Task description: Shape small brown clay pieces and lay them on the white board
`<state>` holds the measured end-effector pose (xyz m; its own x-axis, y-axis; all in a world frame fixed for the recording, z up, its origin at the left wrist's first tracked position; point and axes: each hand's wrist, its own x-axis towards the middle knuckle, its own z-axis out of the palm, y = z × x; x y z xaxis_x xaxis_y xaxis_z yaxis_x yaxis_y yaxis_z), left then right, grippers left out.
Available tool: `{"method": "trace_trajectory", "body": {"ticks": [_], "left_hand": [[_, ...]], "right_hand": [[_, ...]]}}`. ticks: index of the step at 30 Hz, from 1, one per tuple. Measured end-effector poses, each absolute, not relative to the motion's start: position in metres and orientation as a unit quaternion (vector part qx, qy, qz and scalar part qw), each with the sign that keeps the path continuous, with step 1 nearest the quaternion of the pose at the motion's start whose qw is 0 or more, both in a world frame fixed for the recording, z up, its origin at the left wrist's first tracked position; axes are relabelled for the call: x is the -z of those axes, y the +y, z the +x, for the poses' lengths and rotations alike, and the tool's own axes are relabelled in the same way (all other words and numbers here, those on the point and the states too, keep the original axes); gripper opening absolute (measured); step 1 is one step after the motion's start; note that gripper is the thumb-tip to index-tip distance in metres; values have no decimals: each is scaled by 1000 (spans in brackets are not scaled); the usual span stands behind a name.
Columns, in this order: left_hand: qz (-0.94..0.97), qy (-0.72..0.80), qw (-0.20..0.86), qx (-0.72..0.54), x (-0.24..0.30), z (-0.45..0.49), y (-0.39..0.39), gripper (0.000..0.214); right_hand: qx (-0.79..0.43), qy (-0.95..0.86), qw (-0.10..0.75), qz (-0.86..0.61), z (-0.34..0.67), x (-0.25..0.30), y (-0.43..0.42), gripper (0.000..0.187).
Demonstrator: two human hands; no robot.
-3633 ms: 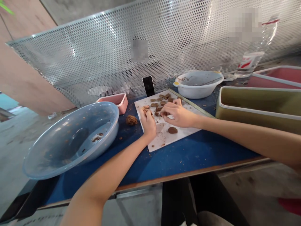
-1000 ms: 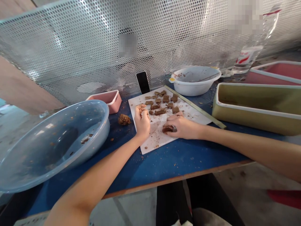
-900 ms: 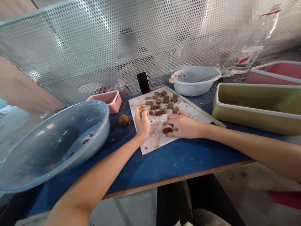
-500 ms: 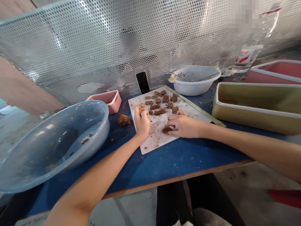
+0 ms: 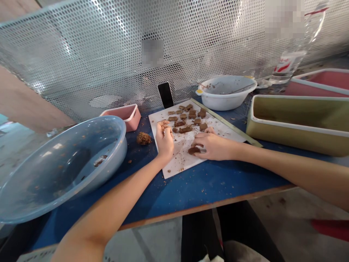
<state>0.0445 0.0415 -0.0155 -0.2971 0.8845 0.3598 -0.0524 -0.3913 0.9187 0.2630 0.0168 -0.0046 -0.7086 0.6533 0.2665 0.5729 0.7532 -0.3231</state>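
My right hand (image 5: pixel 209 145) is closed with thumb and fingers around a small brown clay piece (image 5: pixel 193 150), pressed on the white board (image 5: pixel 178 158). My left hand (image 5: pixel 165 141) rests on the board's left part, fingers curled in; whatever may be inside them is hidden. Ahead of both hands lie several small shaped clay pieces (image 5: pixel 185 129), some blocky, some long. Left of the board, on the blue table (image 5: pixel 174 198), sits a rough clay lump (image 5: pixel 143 138). Crumbs are scattered over the board.
A large blue basin (image 5: pixel 109 171) stands at the left, with a small pink box (image 5: pixel 133 120) behind it. A phone (image 5: pixel 165 95) leans against the perforated metal screen (image 5: pixel 114 69). To the right are a white basin (image 5: pixel 223 100), an olive planter (image 5: pixel 291 136) and a plastic bottle (image 5: pixel 290 63).
Both hands stay nearly in place. The clay piece at my right fingertips shows slightly more of its surface.
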Motion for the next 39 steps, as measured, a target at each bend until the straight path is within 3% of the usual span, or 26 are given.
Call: {"method": "trace_trajectory", "body": {"ticks": [23, 31, 39], "left_hand": [[490, 428, 351, -673, 17, 43, 42, 12], [484, 427, 349, -679, 16, 45, 42, 12], [519, 427, 322, -667, 16, 43, 39, 8]], "right_hand": [[-144, -910, 218, -322, 260, 5, 7, 13], [-110, -905, 249, -326, 260, 13, 23, 21], [-109, -908, 217, -342, 264, 9, 32, 35]]}}
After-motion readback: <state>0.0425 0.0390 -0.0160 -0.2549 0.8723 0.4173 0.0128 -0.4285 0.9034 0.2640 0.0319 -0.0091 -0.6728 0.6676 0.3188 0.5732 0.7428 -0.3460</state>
